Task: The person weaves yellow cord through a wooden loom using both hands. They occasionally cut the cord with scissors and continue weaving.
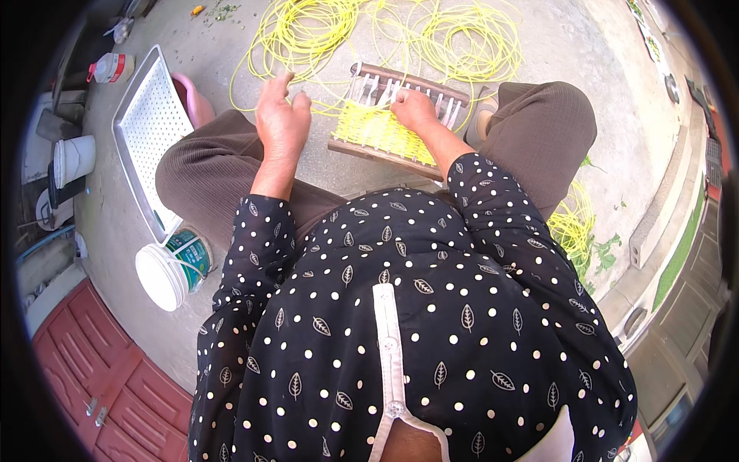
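Observation:
A small wooden frame (385, 155) lies between my knees, strung with pale strips (449, 110) from bar to bar. Yellow cord is woven across them as a dense panel (375, 128) on the part nearer me. My right hand (414, 110) rests closed at the panel's far edge, fingers curled in at the strips; what they pinch is hidden. To the left of the frame, my left hand (283, 118) is raised, slightly blurred, with its fingers apart. Yellow cord passes behind it, and whether it touches the cord cannot be told. Loose coils of yellow cord (470, 43) lie beyond the frame.
A perforated metal tray (151, 110) leans by my left knee, near a pink basin (199, 101) and a lidded bucket (164, 276). More yellow cord (571, 222) and green leaves (606, 254) lie on the concrete at the right. A sandalled foot (482, 118) is right beside the frame.

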A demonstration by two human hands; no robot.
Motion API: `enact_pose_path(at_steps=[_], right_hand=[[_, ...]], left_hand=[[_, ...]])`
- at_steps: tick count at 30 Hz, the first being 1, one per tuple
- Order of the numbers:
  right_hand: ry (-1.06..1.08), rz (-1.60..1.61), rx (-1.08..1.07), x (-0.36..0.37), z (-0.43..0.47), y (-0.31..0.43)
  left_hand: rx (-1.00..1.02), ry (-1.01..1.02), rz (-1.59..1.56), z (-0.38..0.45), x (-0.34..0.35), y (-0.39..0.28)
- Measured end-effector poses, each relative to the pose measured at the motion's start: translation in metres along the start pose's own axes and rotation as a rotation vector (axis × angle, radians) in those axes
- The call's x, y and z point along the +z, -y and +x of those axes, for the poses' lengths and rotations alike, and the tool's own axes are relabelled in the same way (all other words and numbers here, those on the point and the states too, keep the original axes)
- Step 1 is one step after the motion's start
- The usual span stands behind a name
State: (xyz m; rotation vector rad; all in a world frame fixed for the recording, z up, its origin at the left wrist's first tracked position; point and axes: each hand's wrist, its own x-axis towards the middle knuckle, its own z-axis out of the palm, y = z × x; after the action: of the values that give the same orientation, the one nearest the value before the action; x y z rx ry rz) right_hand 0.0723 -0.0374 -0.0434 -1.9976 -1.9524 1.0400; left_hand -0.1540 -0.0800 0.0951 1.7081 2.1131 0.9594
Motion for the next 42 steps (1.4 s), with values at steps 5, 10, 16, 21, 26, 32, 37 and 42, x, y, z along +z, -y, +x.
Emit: enact_pose_path(at_steps=[5, 10, 16, 21, 26, 32, 37, 42], right_hand=[[0.036, -0.007, 0.000, -0.003, -0.002, 0.006], [0.011, 0.042, -0.028, 0.003, 0.000, -0.002], [0.002, 0.023, -0.010, 0.003, 0.000, 0.000], [0.032, 0.045, 0.000, 0.000, -0.001, 0.001], [-0.003, 0.039, -0.010, 0.002, 0.001, 0.005], [0.021, 0.030, 0.002, -0.001, 0.001, 0.005], [0.007, -0.007, -0.023, 0.000, -0.001, 0.001], [0.001, 0.022, -0.009, -0.001, -0.002, 0.004]], left_hand=[[0.368, 0.400, 0.122, -0.001, 0.059, -0.036], [0.075, 0.835, 0.442, 0.001, 0.120, -0.015], [0.237, 0.809, 0.453, 0.005, 0.117, -0.006], [0.678, 0.600, 0.711, 0.026, 0.051, 0.005], [0.131, 0.359, 1.011, 0.101, -0.078, 0.059], [-0.159, 0.579, 0.825, 0.125, -0.127, 0.100], [-0.023, 0.672, 0.875, 0.100, -0.067, 0.065], [0.342, 0.069, 0.682, 0.093, -0.051, 0.039]])
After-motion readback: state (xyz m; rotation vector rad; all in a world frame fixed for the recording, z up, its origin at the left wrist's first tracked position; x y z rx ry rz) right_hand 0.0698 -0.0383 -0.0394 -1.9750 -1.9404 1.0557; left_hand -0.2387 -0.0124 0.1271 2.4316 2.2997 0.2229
